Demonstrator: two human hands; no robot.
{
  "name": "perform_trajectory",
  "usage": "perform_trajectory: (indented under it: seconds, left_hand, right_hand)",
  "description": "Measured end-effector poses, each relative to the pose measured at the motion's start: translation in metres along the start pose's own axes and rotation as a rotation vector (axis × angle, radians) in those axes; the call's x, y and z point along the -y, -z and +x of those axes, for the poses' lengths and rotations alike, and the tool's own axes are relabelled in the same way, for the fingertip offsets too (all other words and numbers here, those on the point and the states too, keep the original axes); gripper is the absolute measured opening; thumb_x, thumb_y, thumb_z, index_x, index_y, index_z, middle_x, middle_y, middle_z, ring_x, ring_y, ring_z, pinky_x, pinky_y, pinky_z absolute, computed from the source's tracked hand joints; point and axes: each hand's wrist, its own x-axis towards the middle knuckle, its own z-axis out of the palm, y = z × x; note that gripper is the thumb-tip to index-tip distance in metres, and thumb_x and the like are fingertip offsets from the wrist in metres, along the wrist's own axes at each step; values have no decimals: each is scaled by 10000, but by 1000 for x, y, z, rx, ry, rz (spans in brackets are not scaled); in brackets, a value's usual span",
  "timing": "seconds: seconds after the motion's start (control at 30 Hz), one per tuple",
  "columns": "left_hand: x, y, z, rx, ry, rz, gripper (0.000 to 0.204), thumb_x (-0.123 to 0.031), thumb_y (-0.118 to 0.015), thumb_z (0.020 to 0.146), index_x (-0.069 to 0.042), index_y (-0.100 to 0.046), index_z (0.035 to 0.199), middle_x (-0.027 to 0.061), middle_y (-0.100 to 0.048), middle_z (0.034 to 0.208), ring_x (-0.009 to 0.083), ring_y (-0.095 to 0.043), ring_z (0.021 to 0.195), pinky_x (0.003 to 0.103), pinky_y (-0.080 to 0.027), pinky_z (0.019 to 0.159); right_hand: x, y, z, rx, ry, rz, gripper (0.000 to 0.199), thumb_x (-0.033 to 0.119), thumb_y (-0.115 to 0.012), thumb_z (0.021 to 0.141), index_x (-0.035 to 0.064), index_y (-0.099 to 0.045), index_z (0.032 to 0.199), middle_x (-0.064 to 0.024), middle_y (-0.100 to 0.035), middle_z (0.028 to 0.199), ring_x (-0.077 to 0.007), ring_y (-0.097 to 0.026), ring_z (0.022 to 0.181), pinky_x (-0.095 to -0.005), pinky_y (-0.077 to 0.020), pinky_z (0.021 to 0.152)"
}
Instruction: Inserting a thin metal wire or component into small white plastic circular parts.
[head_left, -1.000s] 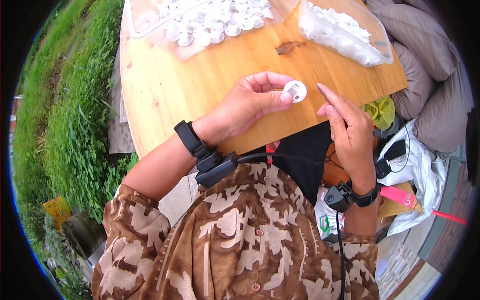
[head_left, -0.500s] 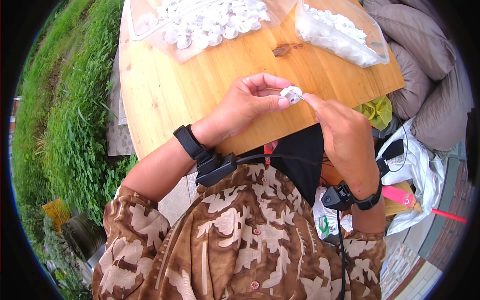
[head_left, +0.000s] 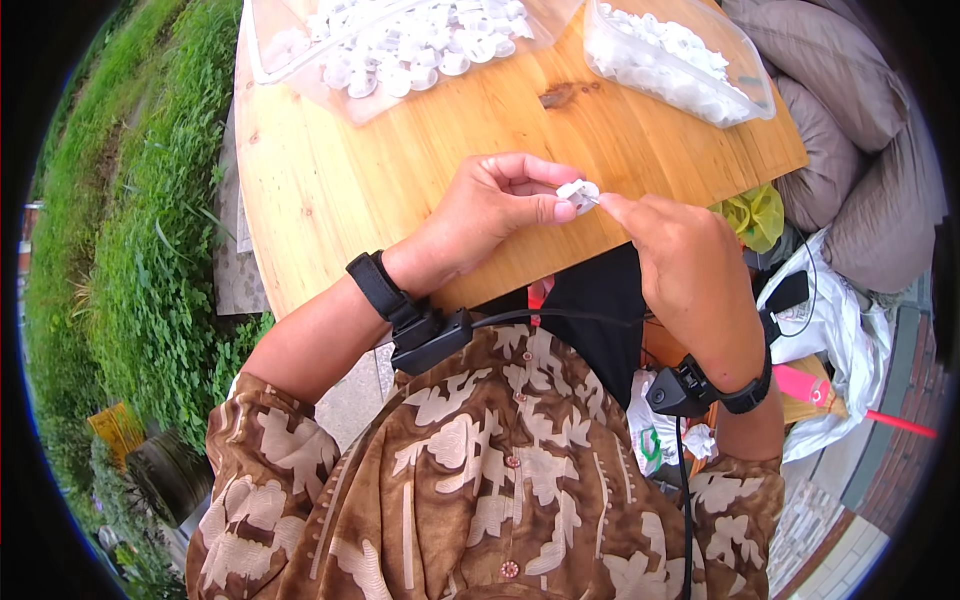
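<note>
My left hand [head_left: 495, 215] pinches a small round white plastic part [head_left: 578, 192] between thumb and fingers, just above the near edge of the wooden table [head_left: 340, 170]. My right hand [head_left: 680, 265] comes in from the right with its fingertips pressed against the same part. Whether the right hand carries a piece of its own is hidden by the fingers. Both wrists wear black straps with small devices.
A clear bag of several white round parts [head_left: 400, 45] lies at the table's far side. A clear tub of smaller white pieces [head_left: 675, 60] stands at the far right. Grass [head_left: 130, 230] runs along the left. Grey cushions [head_left: 860, 130] and white bags [head_left: 840, 340] crowd the right.
My right hand, open and apart from the part a second ago, has moved left and closed its fingertips onto the white part. The left hand has turned the part slightly.
</note>
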Motion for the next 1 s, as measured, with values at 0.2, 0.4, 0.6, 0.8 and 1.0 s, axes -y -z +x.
perform_trajectory:
  seconds: [0.2,0.4,0.6,0.8,1.0]
  left_hand:
    - [2,1,-2,-5,23,-3,230,-13,-701,817,16,-648,1039,94,-667,1044,141,-630,957,282,-494,914]
    - [-7,1,-3,75,-34,-68,271,-11,-691,823,3,-620,1084,98,-653,1097,154,-628,1001,305,-495,924]
    - [-27,-7,-10,94,-90,-76,394,-10,-704,807,-33,-551,1169,88,-597,1161,164,-611,1048,306,-505,907]
    - [-44,-6,-14,70,-209,-180,508,-151,-627,900,-69,-408,1350,108,-437,1370,240,-588,1117,321,-510,926]
    - [-35,-12,-14,128,-49,-48,436,-168,-604,919,-94,-451,1320,112,-452,1367,232,-577,1133,326,-495,942]
  right_hand:
    - [-13,-1,4,5,52,222,276,-30,-551,790,3,-651,1045,-200,-607,750,-354,-593,680,-393,-467,623]
    - [-7,30,11,53,-228,332,362,72,-695,759,61,-641,1116,-133,-651,885,-238,-631,685,-330,-481,578]
    - [-10,2,32,20,-137,785,213,58,-692,798,-14,-611,981,-73,-631,778,-78,-568,608,-249,-446,525]
    - [-14,60,117,-40,40,1009,150,82,-652,842,-19,-610,944,-29,-627,783,-32,-523,596,-198,-405,486]
    - [-73,101,196,-268,149,266,241,120,-659,781,2,-662,991,-106,-674,828,-157,-608,632,-276,-485,588]
